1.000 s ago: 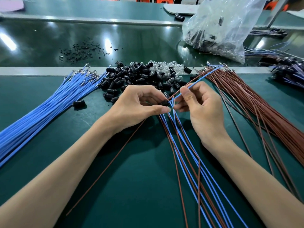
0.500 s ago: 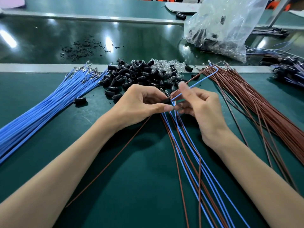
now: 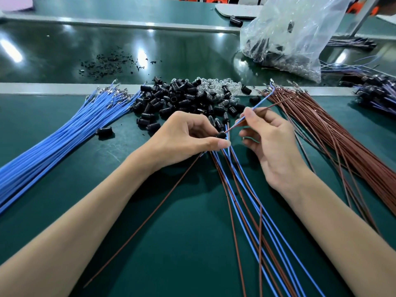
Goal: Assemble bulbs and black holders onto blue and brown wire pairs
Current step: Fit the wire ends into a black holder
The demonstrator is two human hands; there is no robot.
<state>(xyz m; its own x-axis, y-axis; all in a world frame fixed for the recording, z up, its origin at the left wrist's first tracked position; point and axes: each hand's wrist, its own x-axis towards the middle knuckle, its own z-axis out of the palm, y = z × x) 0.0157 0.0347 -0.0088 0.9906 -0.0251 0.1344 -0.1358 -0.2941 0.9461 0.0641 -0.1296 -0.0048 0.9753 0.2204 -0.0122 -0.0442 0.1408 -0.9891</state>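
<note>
My left hand (image 3: 184, 136) pinches a black holder (image 3: 220, 135) between thumb and fingers at the centre of the green mat. My right hand (image 3: 270, 142) pinches a blue wire (image 3: 262, 99) and a brown wire (image 3: 280, 102) together, their lower ends running into the holder and their free ends pointing up and right. Under both hands lies a fan of assembled blue and brown wire pairs (image 3: 246, 200). Behind the hands sits a heap of black holders (image 3: 177, 99) mixed with clear bulbs (image 3: 216, 86).
A thick bundle of blue wires (image 3: 53, 142) lies at the left, a bundle of brown wires (image 3: 347, 142) at the right. One loose brown wire (image 3: 150, 213) crosses under my left forearm. A clear plastic bag (image 3: 291, 35) stands at the back right; finished pieces (image 3: 377, 93) lie at the far right.
My right hand has slid up and right along the blue and brown wires, away from the left hand. The left hand keeps its grip on the holder.
</note>
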